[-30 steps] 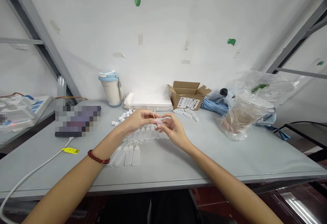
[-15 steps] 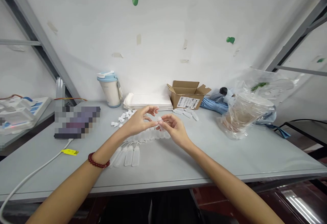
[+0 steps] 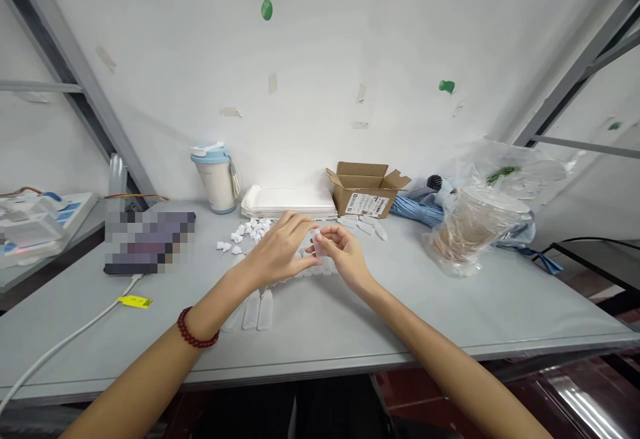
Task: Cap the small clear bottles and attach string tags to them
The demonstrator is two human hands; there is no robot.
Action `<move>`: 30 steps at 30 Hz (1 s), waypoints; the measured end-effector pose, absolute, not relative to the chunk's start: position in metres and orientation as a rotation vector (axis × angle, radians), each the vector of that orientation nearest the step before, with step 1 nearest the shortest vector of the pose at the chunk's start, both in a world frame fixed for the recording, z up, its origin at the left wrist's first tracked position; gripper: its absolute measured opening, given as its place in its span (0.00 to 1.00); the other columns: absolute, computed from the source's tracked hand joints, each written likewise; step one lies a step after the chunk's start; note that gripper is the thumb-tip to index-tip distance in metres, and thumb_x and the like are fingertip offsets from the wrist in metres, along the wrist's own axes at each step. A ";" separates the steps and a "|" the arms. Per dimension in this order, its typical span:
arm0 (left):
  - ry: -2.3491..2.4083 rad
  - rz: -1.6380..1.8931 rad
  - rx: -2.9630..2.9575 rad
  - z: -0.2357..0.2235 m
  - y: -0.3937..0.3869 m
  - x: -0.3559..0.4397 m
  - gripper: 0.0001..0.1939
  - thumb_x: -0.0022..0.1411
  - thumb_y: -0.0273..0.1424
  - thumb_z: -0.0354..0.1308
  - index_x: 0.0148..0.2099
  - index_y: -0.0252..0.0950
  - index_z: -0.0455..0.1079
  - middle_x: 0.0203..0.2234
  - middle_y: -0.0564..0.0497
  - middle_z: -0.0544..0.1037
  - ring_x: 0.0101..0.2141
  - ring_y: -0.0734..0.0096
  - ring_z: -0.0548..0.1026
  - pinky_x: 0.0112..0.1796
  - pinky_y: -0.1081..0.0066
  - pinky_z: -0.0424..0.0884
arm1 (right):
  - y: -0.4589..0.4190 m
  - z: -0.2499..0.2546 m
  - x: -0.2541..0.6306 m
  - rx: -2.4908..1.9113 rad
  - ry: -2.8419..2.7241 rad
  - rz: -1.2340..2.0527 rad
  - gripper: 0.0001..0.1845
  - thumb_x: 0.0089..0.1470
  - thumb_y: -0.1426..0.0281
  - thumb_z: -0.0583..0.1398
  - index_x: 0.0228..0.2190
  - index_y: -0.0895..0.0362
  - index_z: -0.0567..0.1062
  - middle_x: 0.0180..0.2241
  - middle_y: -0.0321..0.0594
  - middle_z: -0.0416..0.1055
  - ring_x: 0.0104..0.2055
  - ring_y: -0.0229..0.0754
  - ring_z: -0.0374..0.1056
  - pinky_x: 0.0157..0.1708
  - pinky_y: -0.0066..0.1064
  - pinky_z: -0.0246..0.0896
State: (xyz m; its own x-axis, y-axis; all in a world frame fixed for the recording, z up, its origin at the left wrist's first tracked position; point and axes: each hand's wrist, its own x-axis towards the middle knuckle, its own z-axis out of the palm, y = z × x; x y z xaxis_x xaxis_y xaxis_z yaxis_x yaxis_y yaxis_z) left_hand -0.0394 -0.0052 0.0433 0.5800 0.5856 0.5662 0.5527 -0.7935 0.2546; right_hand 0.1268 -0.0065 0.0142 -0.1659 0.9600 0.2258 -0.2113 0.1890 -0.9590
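Note:
My right hand (image 3: 344, 252) is closed, thumb and fingers pinching a small translucent plastic bottle (image 3: 319, 245) that is partly hidden by the fingers. Close on its left, my left hand (image 3: 280, 249) has its thumb and fingers stretched apart around the bottle's side; whether a fingertip touches it is hard to tell. Below the left wrist, translucent bottles (image 3: 265, 310) lie side by side on the grey table (image 3: 380, 332). Behind the hands runs a row of similar bottles (image 3: 327, 265), partly covered. A pile of small white caps (image 3: 254, 227) lies beyond my left hand.
At the back stand a white-and-blue tumbler (image 3: 215, 182), a stack of white packets (image 3: 295, 202) and an open cardboard box (image 3: 365, 192), with several flat translucent pieces (image 3: 367, 227) before it. A plastic-wrapped roll (image 3: 480, 225) is right; a pixelated dark device (image 3: 155, 242) with a white cable (image 3: 70, 335) is left.
My left hand has gone from a raised pinch at the bottle's top to stretched fingers beside it. My right hand keeps its hold. The view has shifted slightly.

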 end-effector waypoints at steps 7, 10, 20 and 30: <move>1.017 0.930 2.834 0.051 -0.012 -0.041 0.15 0.56 0.29 0.57 0.47 0.35 0.66 0.41 0.43 0.72 0.46 0.54 0.64 0.44 0.60 0.64 | -0.006 0.013 0.122 -0.774 -1.297 1.312 0.19 0.44 0.58 0.65 0.31 0.55 0.65 0.27 0.34 0.70 0.28 0.41 0.74 0.27 0.31 0.67; 1.034 0.904 2.852 0.046 -0.022 -0.049 0.17 0.55 0.29 0.57 0.48 0.35 0.65 0.42 0.44 0.72 0.46 0.55 0.65 0.44 0.60 0.64 | -0.009 0.015 0.124 -0.794 -1.412 1.374 0.18 0.45 0.59 0.65 0.32 0.56 0.66 0.26 0.33 0.70 0.27 0.39 0.73 0.29 0.32 0.68; 1.141 0.645 2.792 0.009 -0.087 -0.087 0.22 0.58 0.32 0.56 0.54 0.37 0.61 0.47 0.46 0.71 0.51 0.57 0.62 0.49 0.62 0.64 | -0.022 0.019 0.130 -0.755 -2.075 1.857 0.17 0.47 0.61 0.63 0.33 0.61 0.71 0.22 0.35 0.71 0.21 0.34 0.70 0.22 0.25 0.65; 1.163 0.503 2.813 0.008 -0.086 -0.092 0.20 0.58 0.30 0.52 0.54 0.36 0.62 0.47 0.46 0.69 0.52 0.57 0.60 0.50 0.61 0.64 | -0.025 0.018 0.127 -0.888 -2.313 1.855 0.16 0.53 0.67 0.60 0.41 0.64 0.68 0.22 0.33 0.69 0.17 0.32 0.67 0.18 0.22 0.62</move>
